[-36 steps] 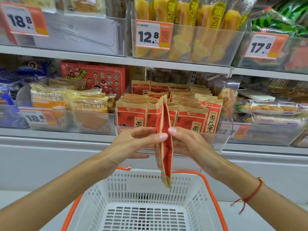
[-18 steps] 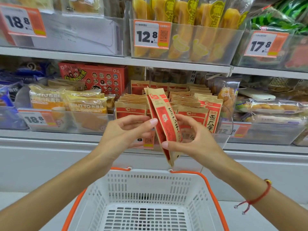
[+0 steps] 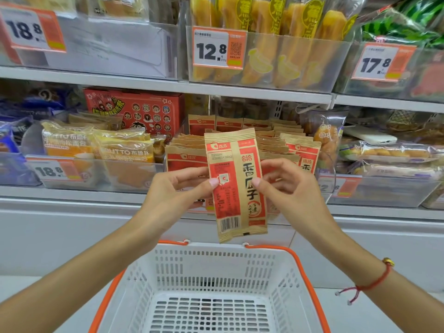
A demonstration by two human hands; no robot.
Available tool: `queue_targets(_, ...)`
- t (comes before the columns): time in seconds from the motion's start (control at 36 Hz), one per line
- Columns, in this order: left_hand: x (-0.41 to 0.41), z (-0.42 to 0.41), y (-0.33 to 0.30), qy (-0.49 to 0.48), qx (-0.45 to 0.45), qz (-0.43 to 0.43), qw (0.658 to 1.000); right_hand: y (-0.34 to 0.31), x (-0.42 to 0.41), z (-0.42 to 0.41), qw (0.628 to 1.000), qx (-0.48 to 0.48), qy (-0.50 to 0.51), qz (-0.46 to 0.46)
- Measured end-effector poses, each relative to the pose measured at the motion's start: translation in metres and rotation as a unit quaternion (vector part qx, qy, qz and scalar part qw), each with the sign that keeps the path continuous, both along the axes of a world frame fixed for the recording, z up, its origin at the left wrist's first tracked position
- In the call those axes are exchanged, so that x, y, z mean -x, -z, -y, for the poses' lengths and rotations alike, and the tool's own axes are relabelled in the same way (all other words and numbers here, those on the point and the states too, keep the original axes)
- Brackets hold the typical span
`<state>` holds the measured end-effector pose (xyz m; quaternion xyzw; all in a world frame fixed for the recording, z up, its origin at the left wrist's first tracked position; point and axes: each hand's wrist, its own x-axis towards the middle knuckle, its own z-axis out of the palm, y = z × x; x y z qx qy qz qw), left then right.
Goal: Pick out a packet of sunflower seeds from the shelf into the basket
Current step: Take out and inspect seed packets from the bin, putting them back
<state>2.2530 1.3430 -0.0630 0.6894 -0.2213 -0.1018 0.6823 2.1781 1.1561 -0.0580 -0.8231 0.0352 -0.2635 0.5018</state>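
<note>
Sunflower seed packet [image 3: 236, 186] held upright and face-on in front of the shelf [image 3: 168, 86], above the far rim of the basket [image 3: 216, 280], not touching it. Kraft-brown paper with red panels, large black characters down the middle, barcode near the bottom left. Left hand [image 3: 177, 191] pinches the packet's left edge, thumb tip on the front face, other fingers curled behind. Right hand [image 3: 286, 186] pinches the right edge the same way, thumb on the front, fingers bent behind. Red string bracelet [image 3: 370, 282] with a gold bead on the right wrist.

Basket is white plastic with slotted walls and orange handles, sits low centre, nothing inside that shows. Behind the packet, a clear bin at the front edge of the middle shelf holds rows of matching seed packets [image 3: 302, 152], standing upright. Left of them along the same shelf edge, yellow bread bags [image 3: 122, 152] in another clear bin with an 18.8 price tag [image 3: 51, 171]. Red cartoon box [image 3: 134, 111] stands further back. Upper shelf: yellow stick-shaped snacks [image 3: 271, 44] in a clear bin with a 12.8 tag [image 3: 217, 48], a 17.8 tag [image 3: 382, 62] toward the right end. Right-side bags on the middle shelf look like pastries, blurry, hard to say.
</note>
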Motion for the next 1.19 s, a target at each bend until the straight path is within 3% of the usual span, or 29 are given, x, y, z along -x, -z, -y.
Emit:
queue_targets(0.36, -0.004, 0.002, 0.005, 0.004, -0.036, 0.001, 0.999, -0.003, 0.002, 0.005, 0.997, -0.073, -0.004, 0.032)
queue_targets(0.5, -0.005, 0.002, 0.006, -0.011, -0.011, -0.032, 0.999, -0.003, 0.001, 0.006, 0.998, -0.055, -0.015, -0.002)
queue_targets(0.67, -0.005, 0.002, 0.002, -0.043, 0.024, -0.040, 0.998, 0.003, -0.005, 0.009, 0.986, -0.062, -0.069, -0.136)
queue_targets(0.86, -0.005, -0.001, 0.000, -0.081, 0.008, -0.038, 0.996, 0.001, -0.002, 0.008, 0.989, -0.084, -0.075, -0.092)
queue_targets(1.0, 0.001, -0.003, -0.010, -0.081, -0.008, -0.009, 0.997, 0.001, 0.004, -0.004, 0.997, 0.043, -0.018, 0.058)
queue_targets(1.11, 0.012, -0.001, -0.019, -0.036, -0.005, -0.028, 0.999, 0.005, 0.007, -0.012, 0.955, 0.238, 0.021, 0.175)
queue_targets(1.19, 0.016, 0.000, -0.020, -0.021, 0.009, -0.057, 0.998, 0.011, 0.007, -0.016, 0.924, 0.317, 0.027, 0.213)
